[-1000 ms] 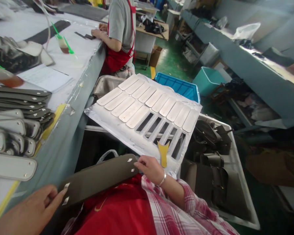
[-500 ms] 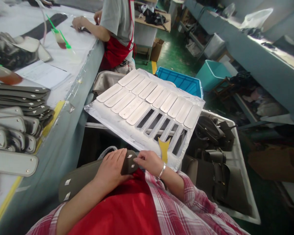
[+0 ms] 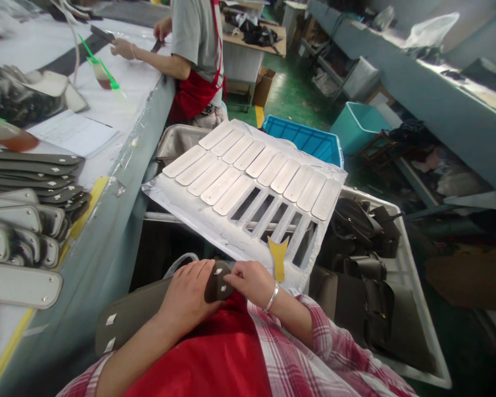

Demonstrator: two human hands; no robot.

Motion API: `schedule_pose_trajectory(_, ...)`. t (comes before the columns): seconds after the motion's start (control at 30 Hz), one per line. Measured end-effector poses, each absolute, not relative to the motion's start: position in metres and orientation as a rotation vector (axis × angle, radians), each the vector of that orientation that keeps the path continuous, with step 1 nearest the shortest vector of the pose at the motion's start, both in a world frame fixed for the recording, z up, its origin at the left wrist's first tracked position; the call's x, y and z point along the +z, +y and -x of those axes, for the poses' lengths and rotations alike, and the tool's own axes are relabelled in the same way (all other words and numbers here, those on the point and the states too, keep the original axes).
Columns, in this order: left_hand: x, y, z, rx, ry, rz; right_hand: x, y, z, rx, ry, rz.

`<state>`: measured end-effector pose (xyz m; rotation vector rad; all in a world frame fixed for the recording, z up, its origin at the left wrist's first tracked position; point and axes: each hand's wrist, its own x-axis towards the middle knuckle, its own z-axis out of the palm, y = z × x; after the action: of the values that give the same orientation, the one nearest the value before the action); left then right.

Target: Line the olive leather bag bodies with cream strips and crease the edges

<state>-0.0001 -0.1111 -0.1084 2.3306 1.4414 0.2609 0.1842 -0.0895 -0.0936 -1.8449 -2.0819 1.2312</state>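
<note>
A: So how far along is this person?

B: Mid-piece, I'd guess. One dark strip (image 3: 136, 311) is lying across the front of the red apron (image 3: 198, 358), between seven and eight o'clock. The left hand (image 3: 190, 286) is resting flat over it, fingers together; whether it's pressing or gripping, I can't tell. The right hand (image 3: 252, 281), near six o'clock, is pinching the strip's end between thumb and finger.

A: What's it looking like?

B: Long, greyish green, smooth, rounded ends. Two white tabs (image 3: 111, 319) are showing at each end, and the left hand is hiding part of the middle.

A: And what's left?

B: Hard to call. Around nine o'clock, pale strips (image 3: 19, 281) with studs (image 3: 44, 299) are overlapping on the table (image 3: 136, 105), just nearer than a dark stack (image 3: 28, 171) with similar tabs. Which pile counts as done isn't showing. At five o'clock a yellow piece (image 3: 278, 259) is lying on a white board (image 3: 190, 209), beside some open slots (image 3: 246, 204); rows of pale pieces (image 3: 233, 194) are covering the rest, so that board's looking part-used to me.

A: Anyone else?

B: A co-worker (image 3: 192, 38) is standing at eleven o'clock, handling something dark.
</note>
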Motion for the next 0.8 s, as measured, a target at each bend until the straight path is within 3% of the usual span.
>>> schedule_pose_trajectory(0.47, -0.1064, -0.1050, -0.0057, 0.247, 1.404, -2.329, -0.0960, -0.0837, -0.1851, 1.405, -1.972, 1.845)
schedule_pose_trajectory(0.8, -0.1070, -0.1065, -0.0056, 0.248, 1.409, -2.337, -0.0906, -0.0862, -0.1812, 1.247, -2.126, 1.878)
